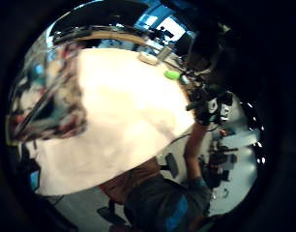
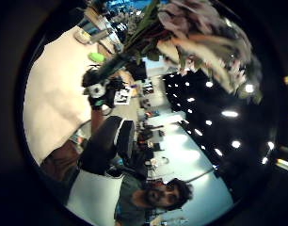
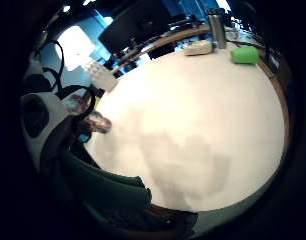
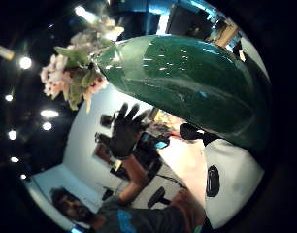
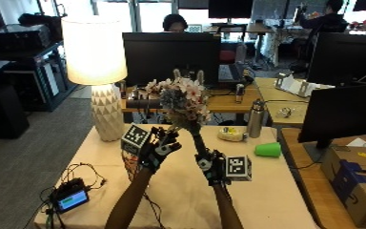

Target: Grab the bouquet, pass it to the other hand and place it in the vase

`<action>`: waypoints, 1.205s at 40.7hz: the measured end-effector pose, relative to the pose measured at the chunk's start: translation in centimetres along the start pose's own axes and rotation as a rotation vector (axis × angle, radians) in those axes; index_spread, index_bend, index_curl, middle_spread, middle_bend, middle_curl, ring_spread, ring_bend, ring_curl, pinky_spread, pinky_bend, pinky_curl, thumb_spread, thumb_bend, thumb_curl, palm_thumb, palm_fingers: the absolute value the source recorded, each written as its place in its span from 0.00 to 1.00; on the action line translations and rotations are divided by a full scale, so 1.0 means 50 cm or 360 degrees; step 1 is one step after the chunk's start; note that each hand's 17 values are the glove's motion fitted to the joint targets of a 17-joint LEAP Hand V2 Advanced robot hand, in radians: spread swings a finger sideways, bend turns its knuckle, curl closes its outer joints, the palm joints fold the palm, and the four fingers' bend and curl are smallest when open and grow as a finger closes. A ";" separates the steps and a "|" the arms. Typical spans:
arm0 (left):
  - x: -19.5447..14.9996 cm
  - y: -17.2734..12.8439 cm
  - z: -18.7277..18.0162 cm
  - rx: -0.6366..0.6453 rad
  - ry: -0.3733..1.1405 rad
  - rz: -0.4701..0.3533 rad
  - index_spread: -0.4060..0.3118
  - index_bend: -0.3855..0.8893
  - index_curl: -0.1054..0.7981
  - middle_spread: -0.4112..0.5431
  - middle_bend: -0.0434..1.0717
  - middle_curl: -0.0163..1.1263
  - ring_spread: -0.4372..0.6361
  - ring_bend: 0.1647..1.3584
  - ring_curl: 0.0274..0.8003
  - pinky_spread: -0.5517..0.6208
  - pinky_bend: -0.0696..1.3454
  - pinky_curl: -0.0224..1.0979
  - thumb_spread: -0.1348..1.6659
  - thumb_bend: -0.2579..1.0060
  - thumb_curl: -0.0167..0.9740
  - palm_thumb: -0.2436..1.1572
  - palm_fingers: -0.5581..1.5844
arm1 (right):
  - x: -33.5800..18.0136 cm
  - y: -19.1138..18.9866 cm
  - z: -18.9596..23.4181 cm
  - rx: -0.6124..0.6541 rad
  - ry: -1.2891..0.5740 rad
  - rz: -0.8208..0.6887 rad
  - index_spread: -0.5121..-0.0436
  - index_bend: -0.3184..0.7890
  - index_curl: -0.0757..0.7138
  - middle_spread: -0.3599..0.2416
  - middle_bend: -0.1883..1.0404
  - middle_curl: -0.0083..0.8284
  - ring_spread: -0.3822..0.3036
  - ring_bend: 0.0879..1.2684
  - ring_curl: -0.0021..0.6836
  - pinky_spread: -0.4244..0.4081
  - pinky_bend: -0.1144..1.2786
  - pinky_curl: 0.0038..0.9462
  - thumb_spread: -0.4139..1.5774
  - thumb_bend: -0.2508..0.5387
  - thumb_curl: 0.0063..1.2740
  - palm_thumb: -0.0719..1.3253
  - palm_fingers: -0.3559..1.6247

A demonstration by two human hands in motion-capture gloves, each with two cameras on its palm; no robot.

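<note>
My right hand (image 5: 211,164) grips the green stem of the bouquet (image 5: 183,102) and holds it upright above the table, pale pink and white blooms on top. In the right thumb side palm view the green stem wrap (image 4: 187,82) fills the picture, with the blooms (image 4: 75,73) beyond. My left hand (image 5: 161,145) is just left of the stem, fingers spread, holding nothing; its spread fingers (image 4: 126,128) show there too. A clear vase (image 5: 127,166) with mottled filling stands on the cloth under my left wrist, partly hidden, and looms close in the left little finger side view (image 1: 41,101).
A cream cloth covers the table (image 5: 183,200). A white lamp (image 5: 97,52) stands at the back left. A green cup (image 5: 269,149), a metal bottle (image 5: 255,118) and a pale object (image 5: 232,135) sit at the back right. A small device with cables (image 5: 72,198) lies front left.
</note>
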State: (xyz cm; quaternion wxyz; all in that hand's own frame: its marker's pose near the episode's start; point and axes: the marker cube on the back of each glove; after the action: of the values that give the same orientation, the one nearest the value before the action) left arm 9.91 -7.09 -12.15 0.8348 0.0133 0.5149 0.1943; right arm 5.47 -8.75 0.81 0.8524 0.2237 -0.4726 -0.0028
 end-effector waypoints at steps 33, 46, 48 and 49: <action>0.183 -0.158 0.117 0.0185 0.0496 -0.0054 0.37 0.35 0.37 0.20 0.36 0.36 0.19 0.43 0.38 0.36 0.36 0.34 0.54 0.23 0.47 0.76 0.76 | -0.133 0.000 0.099 -0.0079 -0.0616 -0.0070 0.52 0.45 0.77 0.31 0.65 0.66 0.25 0.62 0.74 0.14 0.53 0.47 0.39 0.27 0.59 0.72 0.87; 0.175 -0.163 0.117 0.0219 0.0546 -0.0042 0.24 0.41 0.40 0.10 0.51 0.47 0.10 0.55 0.53 0.21 0.36 0.38 0.51 0.19 0.53 0.82 0.83 | -0.120 -0.005 0.110 -0.0118 -0.0555 -0.0141 0.52 0.44 0.76 0.32 0.64 0.66 0.25 0.63 0.74 0.13 0.53 0.47 0.42 0.28 0.59 0.72 0.85; 0.179 -0.162 0.109 0.0208 0.0556 -0.0026 0.24 0.41 0.41 0.09 0.51 0.47 0.10 0.55 0.53 0.20 0.36 0.39 0.51 0.19 0.53 0.82 0.83 | -0.125 -0.004 0.110 -0.0158 -0.0610 -0.0294 0.52 0.43 0.75 0.32 0.64 0.66 0.25 0.63 0.74 0.13 0.53 0.46 0.42 0.27 0.58 0.72 0.85; 0.183 -0.161 0.101 0.0207 0.0561 -0.0014 0.24 0.41 0.42 0.08 0.51 0.47 0.09 0.55 0.54 0.20 0.36 0.39 0.51 0.19 0.53 0.82 0.83 | -0.126 0.000 0.108 -0.0190 -0.0630 -0.0347 0.52 0.42 0.75 0.32 0.64 0.66 0.25 0.62 0.73 0.13 0.53 0.46 0.42 0.27 0.58 0.72 0.84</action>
State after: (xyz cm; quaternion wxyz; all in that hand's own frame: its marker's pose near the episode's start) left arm 20.40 -10.52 -19.37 0.7300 0.0308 0.6647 0.1561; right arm -2.39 -9.44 -1.82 0.7494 0.2178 -0.6026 -0.1666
